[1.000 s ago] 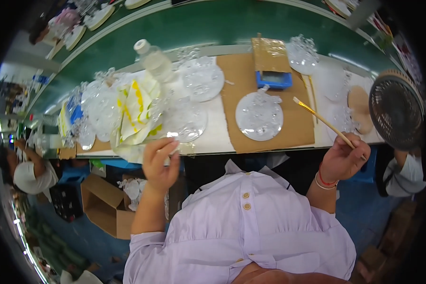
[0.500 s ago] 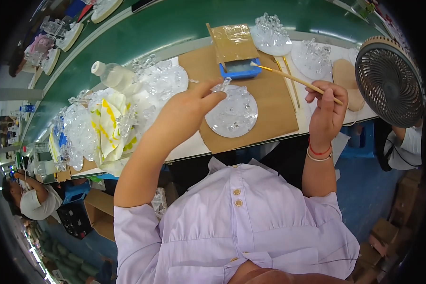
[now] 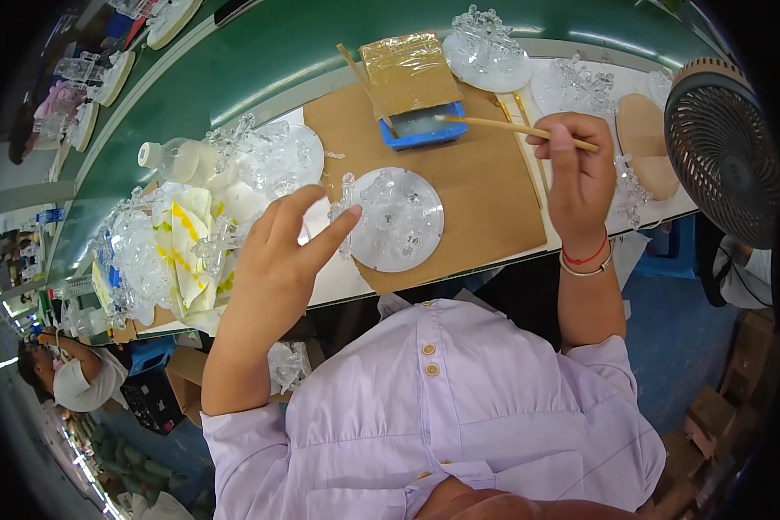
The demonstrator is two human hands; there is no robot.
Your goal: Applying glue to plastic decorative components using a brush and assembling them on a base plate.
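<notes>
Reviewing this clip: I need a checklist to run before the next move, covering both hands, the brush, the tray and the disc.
1. Brush held in the right hand: ok.
2. Brush tip at the blue tray: ok; whether it touches what is inside: cannot tell.
3. Left hand gripping the clear piece by the disc's left edge: cannot tell; it is at the piece, but the contact is unclear.
4. Disc lying on the cardboard: ok.
5. Fan apart from the right hand: ok.
</notes>
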